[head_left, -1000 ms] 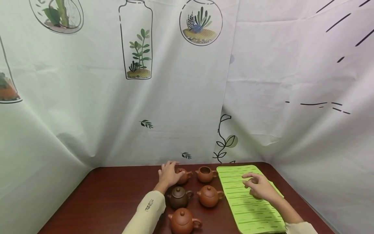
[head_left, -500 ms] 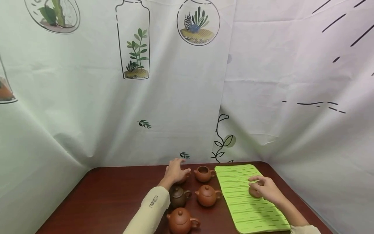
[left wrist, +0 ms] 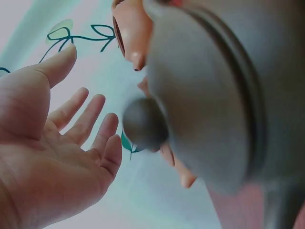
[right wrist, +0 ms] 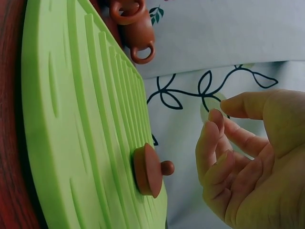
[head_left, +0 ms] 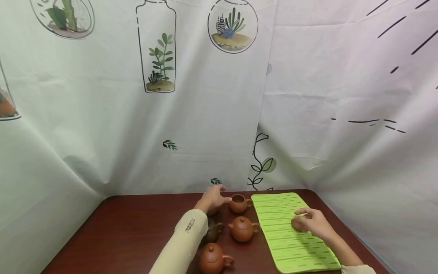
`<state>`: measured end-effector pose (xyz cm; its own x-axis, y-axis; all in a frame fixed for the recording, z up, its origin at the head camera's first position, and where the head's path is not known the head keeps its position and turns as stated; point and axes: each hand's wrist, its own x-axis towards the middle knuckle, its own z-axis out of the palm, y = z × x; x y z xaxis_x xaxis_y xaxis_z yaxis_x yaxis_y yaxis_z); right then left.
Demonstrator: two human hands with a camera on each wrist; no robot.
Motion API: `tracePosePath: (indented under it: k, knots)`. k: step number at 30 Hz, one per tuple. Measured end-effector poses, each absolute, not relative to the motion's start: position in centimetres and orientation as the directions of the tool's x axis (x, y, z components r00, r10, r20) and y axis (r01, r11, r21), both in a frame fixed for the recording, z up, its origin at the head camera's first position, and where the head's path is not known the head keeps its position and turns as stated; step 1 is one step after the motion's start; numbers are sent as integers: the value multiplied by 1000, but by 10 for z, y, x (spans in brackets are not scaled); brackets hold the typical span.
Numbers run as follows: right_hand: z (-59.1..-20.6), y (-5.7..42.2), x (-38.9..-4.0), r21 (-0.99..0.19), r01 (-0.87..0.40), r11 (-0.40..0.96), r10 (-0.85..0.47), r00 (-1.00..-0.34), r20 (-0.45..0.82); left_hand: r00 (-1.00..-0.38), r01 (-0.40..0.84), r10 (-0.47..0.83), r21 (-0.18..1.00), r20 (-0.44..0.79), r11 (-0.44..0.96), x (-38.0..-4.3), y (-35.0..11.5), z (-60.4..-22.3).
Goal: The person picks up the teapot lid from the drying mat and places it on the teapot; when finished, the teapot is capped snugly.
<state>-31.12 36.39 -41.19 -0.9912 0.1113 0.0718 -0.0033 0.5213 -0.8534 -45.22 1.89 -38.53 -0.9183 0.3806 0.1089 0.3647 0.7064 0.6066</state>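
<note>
My left hand (head_left: pixel 213 198) hovers over the back of the table with fingers spread, partly hiding a reddish clay teapot (head_left: pixel 213 211). Just to its right stands a lidless clay teapot (head_left: pixel 238 204); whether the thumb touches it I cannot tell. The left wrist view shows the palm (left wrist: pixel 52 162) holding nothing, with a dark brown teapot (left wrist: pixel 205 100) large in front. My right hand (head_left: pixel 316 224) is above the green mat (head_left: pixel 284 243), beside a small clay teapot lid (right wrist: pixel 150 171). In the right wrist view its loosely bent fingers (right wrist: pixel 224 176) stand apart from the lid.
Two lidded reddish teapots, a middle teapot (head_left: pixel 242 229) and a front teapot (head_left: pixel 211 259), stand left of the mat. My left sleeve (head_left: pixel 184 239) covers part of the dark teapot. A printed cloth (head_left: pixel 219 114) hangs behind the dark red table (head_left: pixel 137 228).
My left hand has moved right, over the back teapot toward the lidless one. The right hand has shifted slightly right, with more of the lid showing on the mat. The teapots stay put.
</note>
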Motion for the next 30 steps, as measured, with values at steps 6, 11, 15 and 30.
tracePosePath:
  k: [6,11,15,30]
  knots:
    - [-416,367,-311,-842,23,539,120,-992,49,-910,361,405,640,85,678,-457,28,-389]
    - [-418,369,-311,-840,83,536,154,-988,0,-895,395,426,684,135,613,-462,32,-392]
    - [-419,372,-312,-837,95,538,163,-987,-7,-890,409,433,677,146,612,-465,35,-395]
    - [-424,375,-321,-831,137,539,234,-972,-9,-911,338,408,673,60,657,-473,25,-407]
